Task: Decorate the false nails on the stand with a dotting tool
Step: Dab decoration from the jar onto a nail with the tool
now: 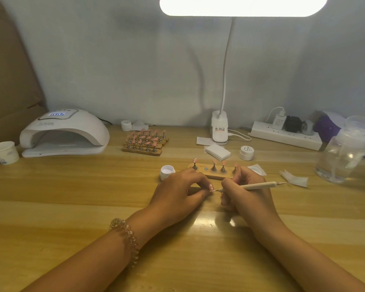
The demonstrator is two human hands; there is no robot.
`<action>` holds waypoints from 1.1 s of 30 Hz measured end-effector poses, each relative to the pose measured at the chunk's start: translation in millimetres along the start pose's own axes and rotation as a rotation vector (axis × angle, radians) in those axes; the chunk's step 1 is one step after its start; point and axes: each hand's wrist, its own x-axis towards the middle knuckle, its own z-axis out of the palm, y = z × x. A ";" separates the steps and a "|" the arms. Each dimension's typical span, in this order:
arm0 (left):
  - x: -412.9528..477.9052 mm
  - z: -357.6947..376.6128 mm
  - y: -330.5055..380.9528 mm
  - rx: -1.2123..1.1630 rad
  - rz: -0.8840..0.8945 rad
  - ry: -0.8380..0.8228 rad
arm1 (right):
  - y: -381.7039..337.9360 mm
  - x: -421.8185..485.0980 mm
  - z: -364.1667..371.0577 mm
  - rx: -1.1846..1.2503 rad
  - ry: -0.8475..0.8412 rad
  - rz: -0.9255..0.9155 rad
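My left hand (177,192) pinches a small pink false nail (211,187) with white dots, held off the stand. In my right hand (249,194) is a cream dotting tool (259,185), gripped like a pen, and its metal tip touches that nail. Just behind my hands lies a wooden stand (207,170) carrying several pink nails on metal holders, with one round seat bare. An open white pot (167,171) of white gel stands left of the stand.
A white nail lamp (64,133) sits at the back left, a paper cup (4,152) beside it. More stands with pink nails (145,142) lie behind. A clip lamp (219,129), wipes (217,151), a closed pot (246,152), a power strip (287,134) and a clear bottle (343,152) fill the right.
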 end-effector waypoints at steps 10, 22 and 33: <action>0.0 0.0 0.2 0.010 0.003 0.001 | 1.2 -0.1 -1.1 0.037 0.028 0.001; -0.2 0.1 -0.7 -0.003 -0.008 0.003 | 3.2 0.3 -3.7 0.140 0.143 -0.060; -1.7 -0.6 -0.9 -0.003 -0.013 0.007 | 10.1 17.2 -27.1 -0.092 0.306 -0.260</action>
